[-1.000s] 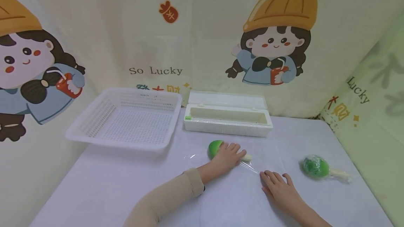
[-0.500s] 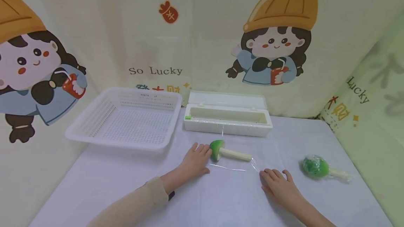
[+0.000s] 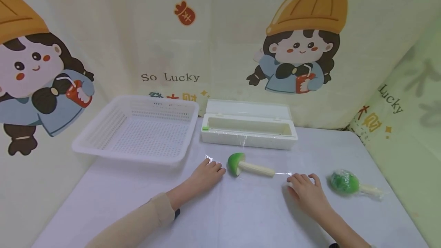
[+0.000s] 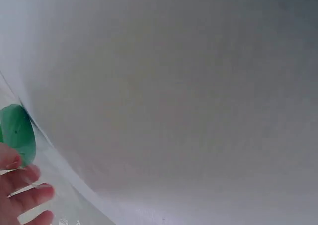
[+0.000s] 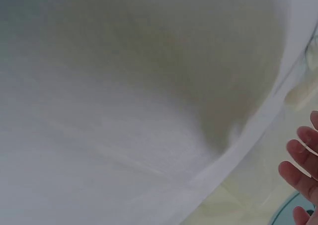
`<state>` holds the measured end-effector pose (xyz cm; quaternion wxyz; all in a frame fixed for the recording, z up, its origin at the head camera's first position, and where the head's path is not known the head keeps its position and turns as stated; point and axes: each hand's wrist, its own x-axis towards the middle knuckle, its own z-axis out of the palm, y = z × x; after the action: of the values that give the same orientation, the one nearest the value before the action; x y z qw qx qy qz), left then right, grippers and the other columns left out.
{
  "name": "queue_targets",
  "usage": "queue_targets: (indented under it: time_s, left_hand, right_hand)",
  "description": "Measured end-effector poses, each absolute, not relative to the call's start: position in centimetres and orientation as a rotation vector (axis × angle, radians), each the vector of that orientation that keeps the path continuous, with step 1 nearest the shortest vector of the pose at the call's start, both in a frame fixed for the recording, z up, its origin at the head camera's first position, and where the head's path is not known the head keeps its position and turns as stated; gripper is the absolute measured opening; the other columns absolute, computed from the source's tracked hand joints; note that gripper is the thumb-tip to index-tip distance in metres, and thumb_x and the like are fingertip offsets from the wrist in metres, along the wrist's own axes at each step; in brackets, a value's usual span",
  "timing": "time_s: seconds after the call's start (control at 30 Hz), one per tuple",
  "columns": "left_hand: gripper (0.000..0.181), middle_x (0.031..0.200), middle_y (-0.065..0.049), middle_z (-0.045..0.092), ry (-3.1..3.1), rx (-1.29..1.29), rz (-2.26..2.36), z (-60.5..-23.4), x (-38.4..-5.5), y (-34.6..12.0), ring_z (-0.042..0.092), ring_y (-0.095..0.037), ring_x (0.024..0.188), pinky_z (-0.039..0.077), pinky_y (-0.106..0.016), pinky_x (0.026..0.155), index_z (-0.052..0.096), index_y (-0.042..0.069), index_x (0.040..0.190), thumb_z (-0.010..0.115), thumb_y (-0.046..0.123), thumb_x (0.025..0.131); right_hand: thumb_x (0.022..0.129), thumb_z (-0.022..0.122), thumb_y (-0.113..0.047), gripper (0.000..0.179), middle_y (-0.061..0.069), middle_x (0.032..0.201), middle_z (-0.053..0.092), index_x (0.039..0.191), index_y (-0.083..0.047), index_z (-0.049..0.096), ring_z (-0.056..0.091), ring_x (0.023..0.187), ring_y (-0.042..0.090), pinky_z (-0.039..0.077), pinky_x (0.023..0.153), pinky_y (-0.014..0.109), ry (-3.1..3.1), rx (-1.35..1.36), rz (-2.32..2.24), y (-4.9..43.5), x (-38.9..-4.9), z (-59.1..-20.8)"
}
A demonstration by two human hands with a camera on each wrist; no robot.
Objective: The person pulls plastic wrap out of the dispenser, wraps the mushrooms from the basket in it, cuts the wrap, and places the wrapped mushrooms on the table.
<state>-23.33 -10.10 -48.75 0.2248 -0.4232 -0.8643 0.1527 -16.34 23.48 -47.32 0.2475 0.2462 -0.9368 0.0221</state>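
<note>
A toy mushroom (image 3: 256,168) with a green cap and cream stem lies on the table, on a sheet of clear plastic wrap (image 3: 241,181) whose outline is hard to see. My left hand (image 3: 203,175) is just left of the cap and pinches the wrap, which glints at its fingertips. In the left wrist view, film crosses the fingers (image 4: 30,197) near the green cap (image 4: 19,133). My right hand (image 3: 308,194) is beyond the stem's end, its fingertips pinching the wrap, with a taut crease between them and the stem. The right wrist view shows its fingers (image 5: 300,155) partly cut off.
Behind stands a long white wrap dispenser box (image 3: 249,139), its lid raised. A white perforated basket (image 3: 134,156) is at the back left. On the right lies another green mushroom (image 3: 346,182) wrapped in film. A printed cloth (image 3: 224,56) hangs behind the table.
My left hand has withdrawn from over the mushroom to the left of its cap, uncovering the stem. My right hand has moved slightly up and away from me, drawing the film crease along.
</note>
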Motion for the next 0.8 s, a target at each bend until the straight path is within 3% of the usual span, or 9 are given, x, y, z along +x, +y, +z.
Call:
queue_targets:
  time_s: [0.13, 0.27, 0.57, 0.8]
  left_hand:
    - [0.012, 0.089, 0.003, 0.053, -2.351, -1.151, 0.270, -48.4, -23.8, -10.2, 0.051, -0.015, 0.081, 0.038, -0.030, 0.074, 0.055, 0.018, 0.096, 0.055, 0.019, 0.085]
    - [0.013, 0.093, 0.001, 0.054, -2.392, -1.113, 0.168, -48.1, -24.4, -10.1, 0.051, -0.016, 0.083, 0.038, -0.031, 0.075, 0.055, 0.016, 0.098, 0.054, 0.021, 0.086]
    - [0.009, 0.083, -0.001, 0.051, -2.472, -0.931, -0.119, -47.8, -26.4, -9.5, 0.050, -0.019, 0.078, 0.039, -0.032, 0.074, 0.055, 0.012, 0.096, 0.050, 0.018, 0.090]
    - [0.010, 0.081, -0.003, 0.051, -2.485, -0.819, -0.237, -47.6, -28.0, -8.4, 0.051, -0.021, 0.079, 0.038, -0.034, 0.070, 0.055, 0.011, 0.089, 0.048, 0.016, 0.090]
  right_hand:
    - [0.081, 0.060, -0.019, 0.010, 0.001, 0.078, 0.058, 0.082, -0.009, 0.059, 0.055, 0.072, 0.022, 0.032, 0.078, 0.049, -2.499, 0.623, 0.162, 23.4, -17.6, -46.6]
    - [0.073, 0.070, -0.011, 0.012, 0.000, 0.072, 0.057, 0.076, -0.011, 0.059, 0.053, 0.068, 0.020, 0.031, 0.078, 0.048, -2.518, 0.527, 0.244, 23.1, -19.0, -45.8]
    - [0.082, 0.064, -0.010, 0.006, 0.000, 0.066, 0.050, 0.079, -0.006, 0.061, 0.047, 0.063, 0.018, 0.027, 0.080, 0.054, -2.635, 0.318, 0.540, 22.9, -22.3, -45.4]
    - [0.083, 0.062, -0.011, 0.007, 0.002, 0.066, 0.053, 0.078, -0.006, 0.061, 0.047, 0.061, 0.018, 0.026, 0.078, 0.053, -2.561, 0.241, 0.585, 22.6, -24.5, -46.1]
